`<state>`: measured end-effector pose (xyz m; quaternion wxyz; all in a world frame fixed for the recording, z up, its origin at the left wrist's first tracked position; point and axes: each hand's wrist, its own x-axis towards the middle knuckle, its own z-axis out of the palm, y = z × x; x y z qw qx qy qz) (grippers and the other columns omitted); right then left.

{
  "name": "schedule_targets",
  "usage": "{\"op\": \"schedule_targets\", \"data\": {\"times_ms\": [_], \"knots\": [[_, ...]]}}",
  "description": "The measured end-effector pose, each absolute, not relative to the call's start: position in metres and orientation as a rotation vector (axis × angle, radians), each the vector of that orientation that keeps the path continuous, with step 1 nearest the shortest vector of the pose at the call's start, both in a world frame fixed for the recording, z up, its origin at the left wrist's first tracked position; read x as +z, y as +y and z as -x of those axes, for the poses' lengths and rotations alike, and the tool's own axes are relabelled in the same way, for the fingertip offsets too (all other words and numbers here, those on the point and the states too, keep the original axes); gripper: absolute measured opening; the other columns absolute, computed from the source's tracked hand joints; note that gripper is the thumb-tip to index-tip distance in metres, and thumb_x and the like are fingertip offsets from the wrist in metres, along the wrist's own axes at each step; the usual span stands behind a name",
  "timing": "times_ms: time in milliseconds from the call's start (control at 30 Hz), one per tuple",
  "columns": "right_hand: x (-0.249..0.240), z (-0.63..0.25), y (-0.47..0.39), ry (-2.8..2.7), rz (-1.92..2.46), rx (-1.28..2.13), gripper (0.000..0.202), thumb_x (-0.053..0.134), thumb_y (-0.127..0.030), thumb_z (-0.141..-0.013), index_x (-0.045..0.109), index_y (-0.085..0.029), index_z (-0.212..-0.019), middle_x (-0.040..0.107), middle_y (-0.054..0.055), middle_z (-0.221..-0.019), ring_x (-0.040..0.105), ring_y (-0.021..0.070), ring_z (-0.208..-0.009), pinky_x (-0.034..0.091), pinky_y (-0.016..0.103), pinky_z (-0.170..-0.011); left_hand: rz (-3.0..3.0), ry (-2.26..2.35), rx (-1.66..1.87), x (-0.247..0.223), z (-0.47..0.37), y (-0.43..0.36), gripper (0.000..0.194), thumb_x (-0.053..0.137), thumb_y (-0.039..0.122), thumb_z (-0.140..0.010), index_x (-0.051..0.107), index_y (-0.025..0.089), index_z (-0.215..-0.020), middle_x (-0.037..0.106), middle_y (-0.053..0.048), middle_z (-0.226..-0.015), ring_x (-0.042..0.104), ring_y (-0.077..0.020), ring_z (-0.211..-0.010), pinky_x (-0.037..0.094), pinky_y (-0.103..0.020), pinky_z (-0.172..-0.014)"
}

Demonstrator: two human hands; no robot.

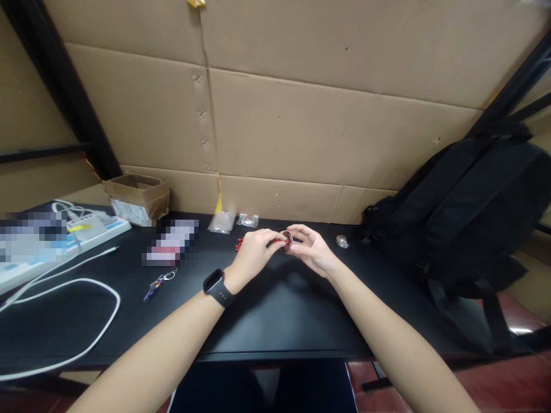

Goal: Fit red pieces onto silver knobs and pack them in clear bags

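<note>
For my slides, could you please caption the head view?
Left hand pinches a red thing at a round object in the right hand.

- A small round piece [287, 235], dark inside its rim, is being held tilted on edge by the right hand [314, 250].
- A thin red piece [281, 241] is reaching from the left hand [257, 251] toward it (contact being too small to tell).
- Red ends [239, 244] are protruding beyond the left hand.
</note>
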<state>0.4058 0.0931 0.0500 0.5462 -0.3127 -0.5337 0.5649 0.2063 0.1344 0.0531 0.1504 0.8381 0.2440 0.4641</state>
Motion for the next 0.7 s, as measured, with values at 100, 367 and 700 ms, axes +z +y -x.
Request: {"op": "schedule_targets", "data": {"times_ms": [100,367,700], "knots": [[0.050,-0.405,0.093,-1.255,0.741,1.321,0.048,0.087,-0.019,-0.069,0.068,-0.026,-0.113,0.069,0.006,-0.117,0.069,0.0201,-0.102,0.059,0.037,-0.092,-2.447,0.694,1.343,0.053,-0.206,0.136,0.012,0.064,0.028,-0.094,0.075,0.024,-0.097,0.077,-0.002,-0.099,0.071,-0.0187,-0.089,0.053,-0.031,-0.087],[0.047,-0.405,0.095,-1.267,0.737,1.267,0.050,0.089,-0.020,-0.067,0.067,-0.023,-0.112,0.072,0.008,-0.114,0.071,0.0200,-0.098,0.059,0.037,-0.091,-2.361,0.638,1.365,0.053,-0.209,0.135,0.013,0.063,0.027,-0.095,0.073,0.022,-0.089,0.074,-0.002,-0.091,0.068,-0.0167,-0.083,0.051,-0.029,-0.083],[0.039,-0.401,0.100,-1.259,0.798,1.157,0.028,0.091,-0.018,-0.063,0.074,-0.019,-0.085,0.075,0.008,-0.112,0.074,0.0225,-0.098,0.057,0.040,-0.096,-2.243,0.663,1.388,0.048,-0.211,0.135,0.008,0.069,0.025,-0.090,0.075,0.022,-0.088,0.075,-0.002,-0.088,0.068,-0.0178,-0.080,0.051,-0.029,-0.079]]}}
